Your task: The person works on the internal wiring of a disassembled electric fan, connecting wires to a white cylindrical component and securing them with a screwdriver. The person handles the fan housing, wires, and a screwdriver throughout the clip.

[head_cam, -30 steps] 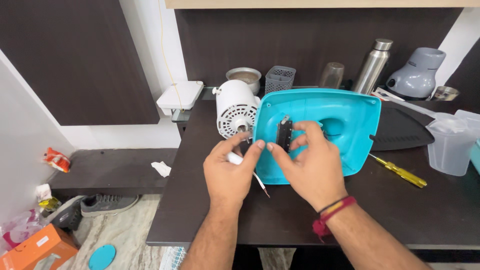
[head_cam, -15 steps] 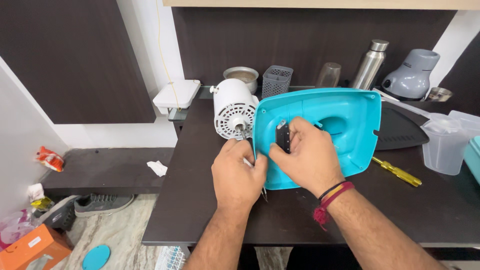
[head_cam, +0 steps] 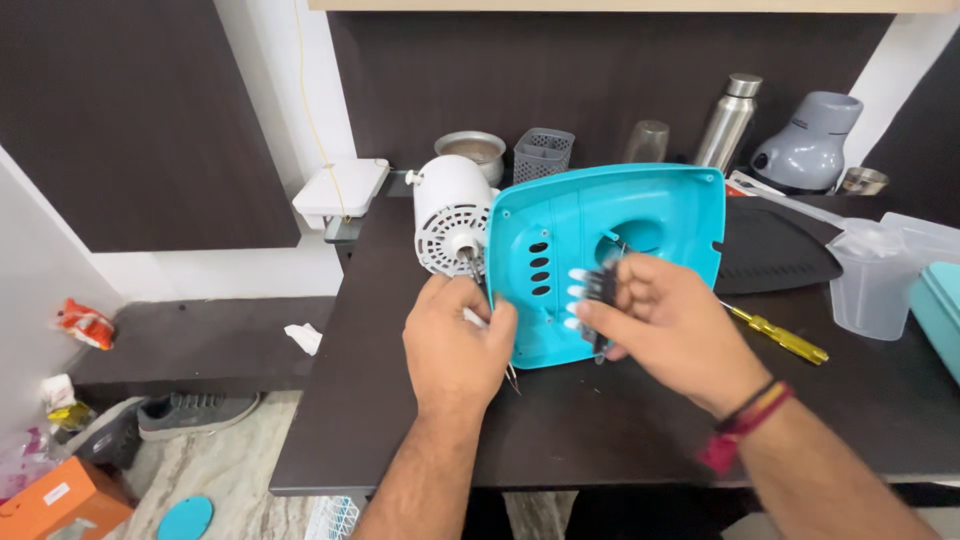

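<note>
Orange box with a white label (head_cam: 58,498) low on the floor at left, crumpled red and yellow wrapper (head_cam: 85,324) on the dark ledge above

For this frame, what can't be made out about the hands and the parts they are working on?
Head view only:
- Small black part in the right hand: blurred and half covered by fingers, kind unclear.
- Thin tool in the left hand: handle hidden in the fist.
- Turquoise housing: lower edge hidden behind both hands.
- White motor: right side hidden by the housing.
</note>
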